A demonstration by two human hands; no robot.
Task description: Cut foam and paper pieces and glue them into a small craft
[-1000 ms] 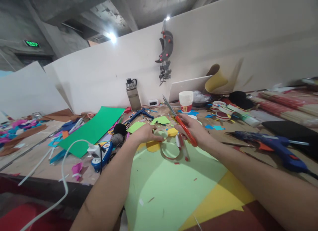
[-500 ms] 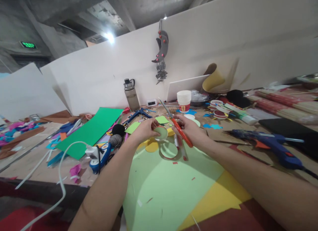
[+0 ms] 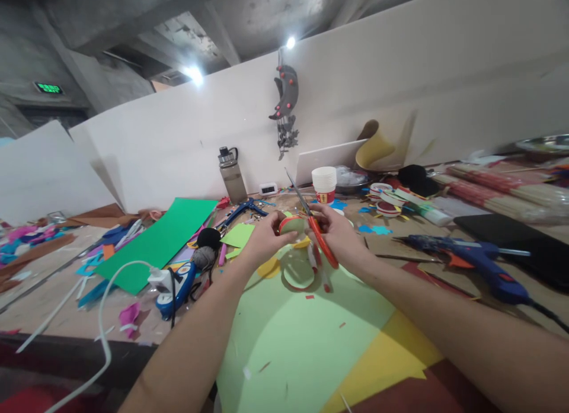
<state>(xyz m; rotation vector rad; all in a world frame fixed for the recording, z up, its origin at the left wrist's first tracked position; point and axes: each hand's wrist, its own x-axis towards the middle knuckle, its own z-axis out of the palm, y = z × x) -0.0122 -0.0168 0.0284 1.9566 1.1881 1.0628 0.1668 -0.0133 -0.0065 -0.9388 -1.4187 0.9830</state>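
My left hand [image 3: 265,238] pinches a small light-green paper disc [image 3: 292,224] with a red edge. In my right hand [image 3: 335,232] is a pair of orange-handled scissors [image 3: 323,242], blades pointing up and away; the fingertips of that hand are close to the disc's right side. Below the hands lies a ring-shaped piece with a red rim [image 3: 299,272] on the light-green paper sheet [image 3: 306,342]. Beside it are a marker-like stick [image 3: 326,279] and a yellow paper circle [image 3: 269,267].
Left are a green sheet [image 3: 162,241], a blue power strip [image 3: 178,291] with a white cable, and black yarn [image 3: 208,238]. A bottle [image 3: 232,179] and stacked paper cups [image 3: 324,185] stand behind. Right lie a blue glue gun [image 3: 471,259] and a black slab [image 3: 515,244].
The disc has turned in my left hand, so its red edge shows more. My right hand's fingers have come closer to it, still holding the scissors. The view has shifted slightly.
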